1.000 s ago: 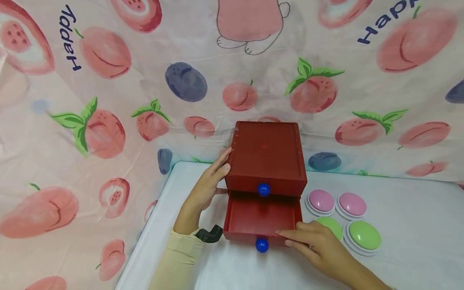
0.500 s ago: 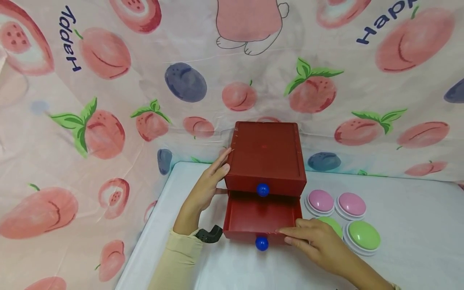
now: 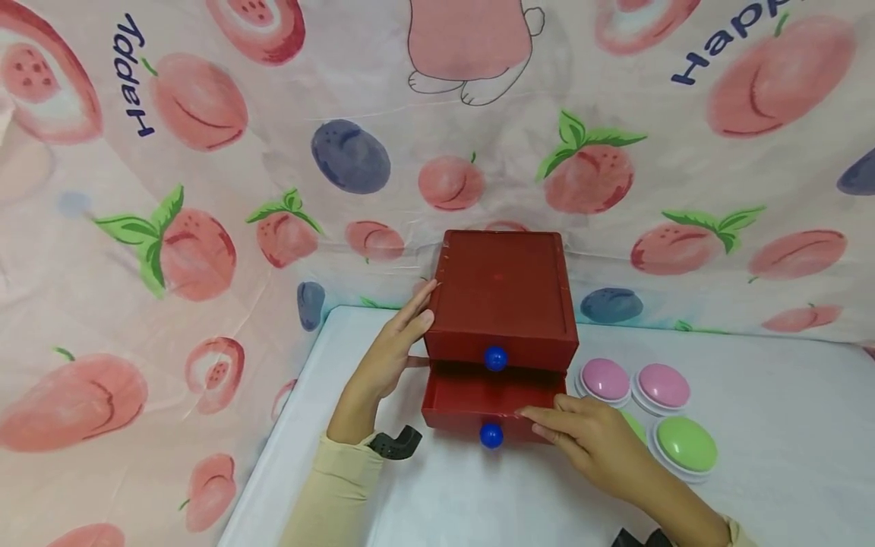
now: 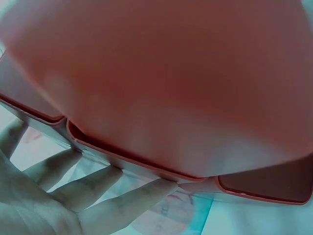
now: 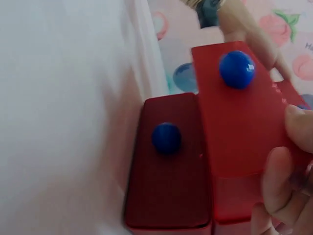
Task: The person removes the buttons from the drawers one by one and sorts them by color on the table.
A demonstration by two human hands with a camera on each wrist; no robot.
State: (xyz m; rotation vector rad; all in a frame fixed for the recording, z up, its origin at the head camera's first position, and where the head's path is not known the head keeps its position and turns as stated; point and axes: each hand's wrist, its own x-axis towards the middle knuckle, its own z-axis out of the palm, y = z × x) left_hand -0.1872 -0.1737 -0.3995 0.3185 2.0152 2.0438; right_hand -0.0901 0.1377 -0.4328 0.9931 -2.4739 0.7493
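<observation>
A red drawer cabinet stands on the white table. Its top drawer, with a blue knob, is closed. Below, a drawer sticks part way out, its visible floor bare. Another closed drawer shows under it in the right wrist view. My left hand lies along the cabinet's left side, fingers extended; in the left wrist view several fingertips touch the red wall. My right hand is at the right part of the pulled-out drawer's front, extended fingers touching its upper edge, beside the drawer's blue knob.
Dome-topped push buttons on white bases stand right of the cabinet: two pink ones behind, two green ones in front. My right hand partly covers one green button. A fruit-print cloth hangs behind and left of the table.
The drawer has slid inward, toward the cabinet, and my right hand has moved forward with it. My left hand has stayed against the cabinet's side.
</observation>
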